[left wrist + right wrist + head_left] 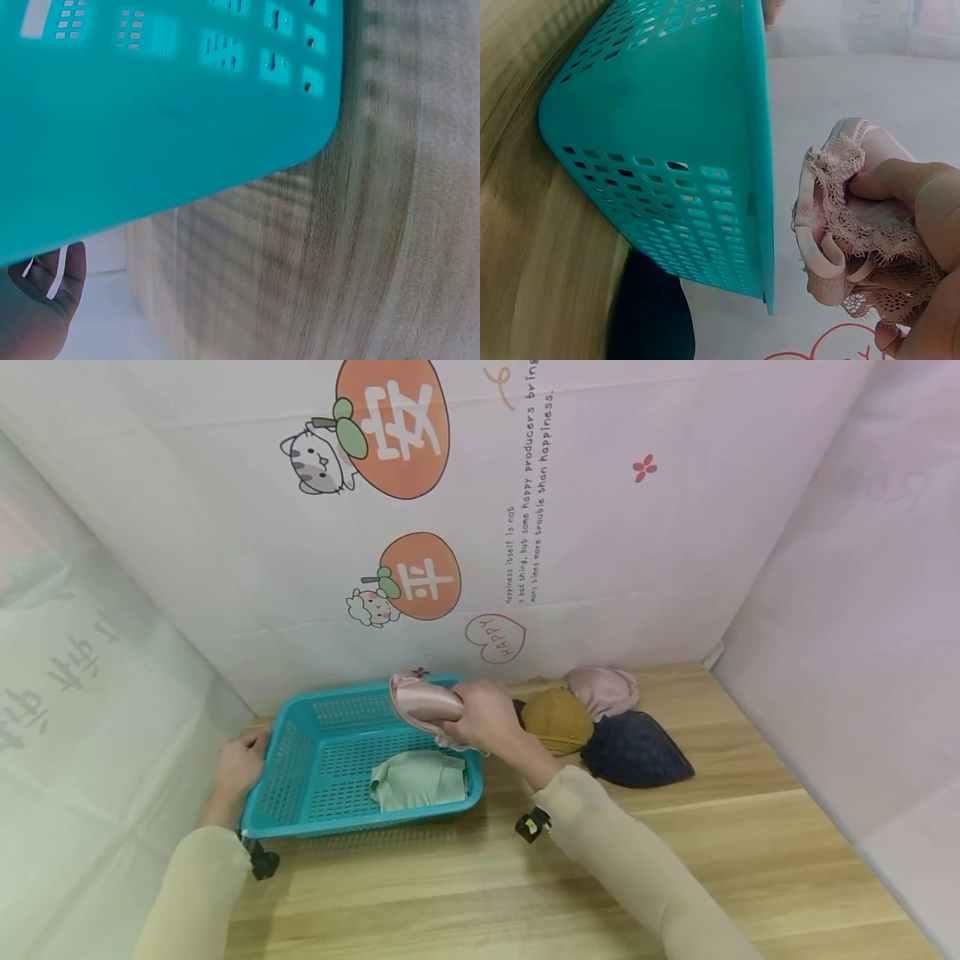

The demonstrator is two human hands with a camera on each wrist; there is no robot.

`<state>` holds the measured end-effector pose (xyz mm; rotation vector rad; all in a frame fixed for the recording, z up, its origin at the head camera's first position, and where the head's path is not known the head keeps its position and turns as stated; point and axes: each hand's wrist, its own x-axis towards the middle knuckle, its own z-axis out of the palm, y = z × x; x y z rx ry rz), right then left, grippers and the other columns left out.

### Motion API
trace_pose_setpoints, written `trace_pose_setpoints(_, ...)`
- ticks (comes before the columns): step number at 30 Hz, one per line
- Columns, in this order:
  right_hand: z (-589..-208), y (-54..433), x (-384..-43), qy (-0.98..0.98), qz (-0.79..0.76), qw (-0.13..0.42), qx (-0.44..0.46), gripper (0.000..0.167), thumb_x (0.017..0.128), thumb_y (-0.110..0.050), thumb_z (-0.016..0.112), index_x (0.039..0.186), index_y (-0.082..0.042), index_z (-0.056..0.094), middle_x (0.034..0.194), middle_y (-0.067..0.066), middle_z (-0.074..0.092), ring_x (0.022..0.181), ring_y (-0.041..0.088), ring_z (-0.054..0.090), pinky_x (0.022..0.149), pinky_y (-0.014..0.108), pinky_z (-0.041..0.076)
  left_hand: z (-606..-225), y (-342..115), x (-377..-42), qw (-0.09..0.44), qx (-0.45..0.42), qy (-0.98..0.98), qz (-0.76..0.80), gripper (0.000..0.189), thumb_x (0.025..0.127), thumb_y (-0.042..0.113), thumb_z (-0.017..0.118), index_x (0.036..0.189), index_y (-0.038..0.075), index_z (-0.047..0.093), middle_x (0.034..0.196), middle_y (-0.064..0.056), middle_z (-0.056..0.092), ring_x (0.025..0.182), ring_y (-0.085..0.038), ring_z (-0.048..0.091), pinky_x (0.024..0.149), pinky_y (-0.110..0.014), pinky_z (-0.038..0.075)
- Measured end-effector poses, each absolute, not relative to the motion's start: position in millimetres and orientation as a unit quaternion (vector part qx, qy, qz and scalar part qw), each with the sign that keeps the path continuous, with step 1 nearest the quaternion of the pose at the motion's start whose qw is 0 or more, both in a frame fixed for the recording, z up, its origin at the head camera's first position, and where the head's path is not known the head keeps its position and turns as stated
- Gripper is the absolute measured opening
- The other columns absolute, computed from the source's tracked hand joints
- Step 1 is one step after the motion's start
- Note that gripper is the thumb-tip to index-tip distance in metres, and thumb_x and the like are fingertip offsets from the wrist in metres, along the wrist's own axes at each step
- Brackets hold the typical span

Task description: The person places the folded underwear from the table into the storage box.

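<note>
My right hand (487,718) grips a folded pink satin bra (426,702) over the right end of a turquoise plastic basket (296,760). Lace edging and straps of this pink bra (829,217) show in the right wrist view, with the thumb pressed into the folded cup. Inside the basket, at its right side, lies a folded mint-green bra (420,779). At the basket's left rim, my left hand (238,764) holds the edge with its fingers; part of that hand (37,315) appears under the rim in the left wrist view.
Right of the basket lie a mustard bra (558,720), another pink bra (603,691) and a navy bra (637,749), close together on the wooden table (450,893). A printed white cloth wall (585,543) rises behind the basket, with more cloth at both sides.
</note>
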<state>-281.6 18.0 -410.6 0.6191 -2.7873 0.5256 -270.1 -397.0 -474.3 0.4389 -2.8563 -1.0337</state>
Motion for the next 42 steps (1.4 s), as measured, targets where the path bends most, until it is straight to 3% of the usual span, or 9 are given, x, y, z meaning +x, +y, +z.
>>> trace_pose_setpoints(11, -415, 7, -287, -0.956, 0.174, 0.095, 0.216, 0.038, 0.083, -0.042, 0.079, 0.109, -0.015, 0.069, 0.091, -0.001, 0.071, 0.076, 0.015, 0.057, 0.075, 0.039, 0.044, -476, -396, -272, 0.03, 0.157, -0.927, -0.34, 0.062, 0.108, 0.047, 0.025, 0.147, 0.004, 0.047, 0.144, -0.027, 0.053, 0.128, -0.047, 0.051, 0.099, -0.063, 0.043)
trace_pose_setpoints(18, -418, -1, -294, -0.955, 0.173, 0.09, 0.222, 0.037, 0.084, -0.044, 0.078, 0.106, -0.016, 0.069, 0.089, -0.002, 0.071, 0.076, 0.015, 0.058, 0.077, 0.04, 0.044, -475, -397, -271, 0.029, 0.16, -0.929, -0.333, 0.062, 0.108, 0.047, 0.024, 0.147, 0.004, 0.047, 0.145, -0.028, 0.05, 0.131, -0.05, 0.048, 0.102, -0.064, 0.041)
trace_pose_setpoints(33, -423, -19, -302, -0.962, 0.12, 0.077, 0.231, 0.045, 0.084, -0.051, 0.076, 0.114, -0.019, 0.071, 0.096, -0.003, 0.074, 0.085, 0.017, 0.063, 0.08, 0.04, 0.047, -477, -397, -273, 0.045, 0.154, -0.929, -0.333, 0.059, 0.109, 0.045, 0.027, 0.144, 0.005, 0.051, 0.138, -0.026, 0.057, 0.117, -0.042, 0.056, 0.091, -0.057, 0.046)
trace_pose_setpoints(42, -431, -23, -311, -0.967, 0.095, 0.057, 0.23, 0.05, 0.085, -0.052, 0.074, 0.123, -0.02, 0.068, 0.104, -0.002, 0.074, 0.093, 0.018, 0.062, 0.087, 0.043, 0.046, -476, -395, -274, 0.034, 0.161, -0.925, -0.342, 0.057, 0.109, 0.043, 0.028, 0.147, 0.005, 0.048, 0.145, -0.026, 0.052, 0.129, -0.047, 0.05, 0.101, -0.063, 0.042)
